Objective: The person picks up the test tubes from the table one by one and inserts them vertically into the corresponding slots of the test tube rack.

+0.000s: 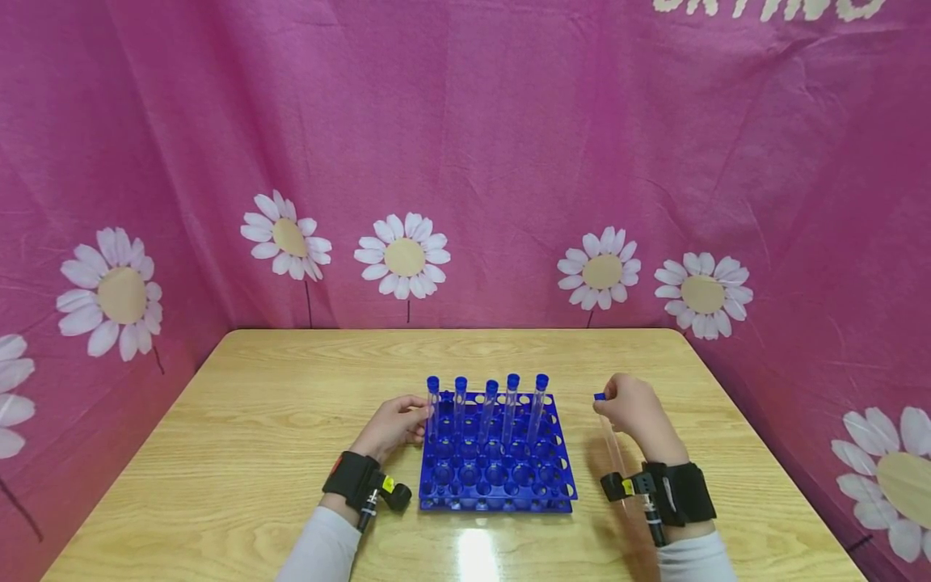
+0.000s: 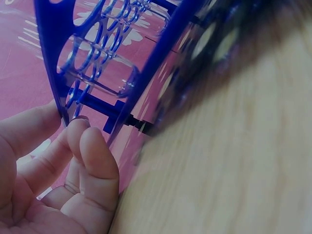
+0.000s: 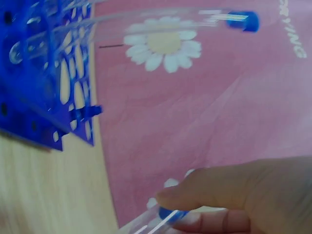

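A blue test tube rack [image 1: 480, 462] stands on the table, with several clear, blue-capped test tubes [image 1: 512, 408] upright in its back row. My left hand [image 1: 393, 426] grips the rack at its left edge; in the left wrist view, thumb and fingers [image 2: 100, 158] pinch the corner of the upper plate. To the right of the rack, my right hand [image 1: 640, 412] pinches one test tube [image 1: 611, 440] just at its blue cap [image 3: 170, 213]. That tube hangs above the table, slightly tilted and apart from the rack. Its lower end is partly hidden by the wrist camera.
The wooden table [image 1: 291, 388] reaches back to a pink curtain [image 1: 494, 162] printed with white daisies. Each wrist wears a black strap with a small camera [image 1: 396, 495]. Holes without tubes show in the rack's front rows.
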Demonstrator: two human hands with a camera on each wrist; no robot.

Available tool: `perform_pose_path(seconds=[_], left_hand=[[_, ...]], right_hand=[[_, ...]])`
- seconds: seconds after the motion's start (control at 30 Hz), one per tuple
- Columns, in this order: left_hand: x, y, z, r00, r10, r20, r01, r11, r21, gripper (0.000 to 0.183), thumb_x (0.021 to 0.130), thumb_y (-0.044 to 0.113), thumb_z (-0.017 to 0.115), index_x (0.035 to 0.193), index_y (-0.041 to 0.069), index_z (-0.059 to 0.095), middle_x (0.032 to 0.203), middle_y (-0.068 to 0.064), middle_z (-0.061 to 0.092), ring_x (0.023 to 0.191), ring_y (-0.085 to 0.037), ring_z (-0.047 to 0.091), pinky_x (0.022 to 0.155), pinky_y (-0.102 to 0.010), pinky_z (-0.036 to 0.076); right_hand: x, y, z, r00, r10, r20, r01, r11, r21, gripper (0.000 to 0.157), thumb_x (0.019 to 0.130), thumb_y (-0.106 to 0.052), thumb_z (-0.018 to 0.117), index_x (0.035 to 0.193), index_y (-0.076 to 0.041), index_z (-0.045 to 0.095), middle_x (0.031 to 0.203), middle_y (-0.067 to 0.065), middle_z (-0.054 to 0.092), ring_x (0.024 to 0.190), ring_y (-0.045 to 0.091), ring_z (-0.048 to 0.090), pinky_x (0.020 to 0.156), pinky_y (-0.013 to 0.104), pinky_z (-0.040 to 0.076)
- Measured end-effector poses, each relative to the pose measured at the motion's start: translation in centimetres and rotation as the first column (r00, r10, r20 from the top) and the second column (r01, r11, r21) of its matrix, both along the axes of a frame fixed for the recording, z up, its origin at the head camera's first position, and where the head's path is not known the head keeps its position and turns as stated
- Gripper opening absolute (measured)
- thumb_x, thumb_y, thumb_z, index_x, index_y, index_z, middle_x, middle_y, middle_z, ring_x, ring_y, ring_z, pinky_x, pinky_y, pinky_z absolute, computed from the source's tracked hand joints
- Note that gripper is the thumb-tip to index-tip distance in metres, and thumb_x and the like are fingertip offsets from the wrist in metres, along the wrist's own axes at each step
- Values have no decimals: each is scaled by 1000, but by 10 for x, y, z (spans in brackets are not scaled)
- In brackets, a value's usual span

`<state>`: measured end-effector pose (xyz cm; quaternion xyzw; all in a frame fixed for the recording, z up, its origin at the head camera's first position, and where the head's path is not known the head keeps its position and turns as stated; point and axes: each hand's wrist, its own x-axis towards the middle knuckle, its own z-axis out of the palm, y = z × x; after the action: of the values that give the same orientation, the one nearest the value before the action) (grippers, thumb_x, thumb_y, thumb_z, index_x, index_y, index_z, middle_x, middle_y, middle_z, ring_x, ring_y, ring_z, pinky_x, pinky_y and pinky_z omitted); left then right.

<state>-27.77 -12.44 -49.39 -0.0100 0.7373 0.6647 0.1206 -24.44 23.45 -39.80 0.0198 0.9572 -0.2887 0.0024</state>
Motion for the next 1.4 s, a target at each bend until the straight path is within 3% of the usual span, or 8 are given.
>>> perform_pose_path(seconds=[0.23,0.43,0.63,0.93,1.1,1.4], left_hand=[[0,-1,0,1000,-3,2,3,1000,1,29,89,17,59,111,-2,58,80,-3,56,66,-13,53,58,-24,50],[0,0,-1,1000,-1,-4,1,1000,5,29,89,17,59,110,-3,58,80,-3,56,65,-13,53,57,-24,49],[-1,0,-2,1000,9,-2,-9,1000,7,26,89,15,59,109,-1,59,81,-3,56,64,-13,52,57,-24,49],[-2,0,-3,1000,22,7,-22,1000,7,25,88,16,60,107,0,61,81,-3,56,65,-13,53,58,-25,49],[-1,0,-1,1000,17,7,-17,1000,6,25,88,16,60,107,0,61,81,-3,56,65,-13,53,58,-25,49],[1,-1,1,1000,9,5,-9,1000,-5,26,88,17,60,109,1,61,79,-3,56,65,-13,53,58,-26,49]], right_hand=[[9,-9,17,988,-7,-152,11,1000,25,25,82,-17,61,92,2,50,76,11,52,66,21,47,55,30,39],[20,-17,32,970,-40,-241,35,999,-25,25,82,-17,60,96,2,50,79,14,55,67,22,48,55,29,42],[29,-24,43,936,-66,-346,51,997,-54,25,82,-19,61,94,0,51,81,15,59,67,22,50,56,30,44],[36,-33,46,877,-127,-463,73,989,-132,25,82,-20,65,95,-1,53,83,16,64,74,25,58,60,31,48],[38,-38,45,841,-121,-527,49,988,-149,25,81,-17,67,94,0,55,82,16,66,76,26,63,63,35,54],[37,-47,41,838,-87,-539,1,987,-158,24,79,-16,69,92,-1,54,82,15,66,76,25,64,67,40,58]])
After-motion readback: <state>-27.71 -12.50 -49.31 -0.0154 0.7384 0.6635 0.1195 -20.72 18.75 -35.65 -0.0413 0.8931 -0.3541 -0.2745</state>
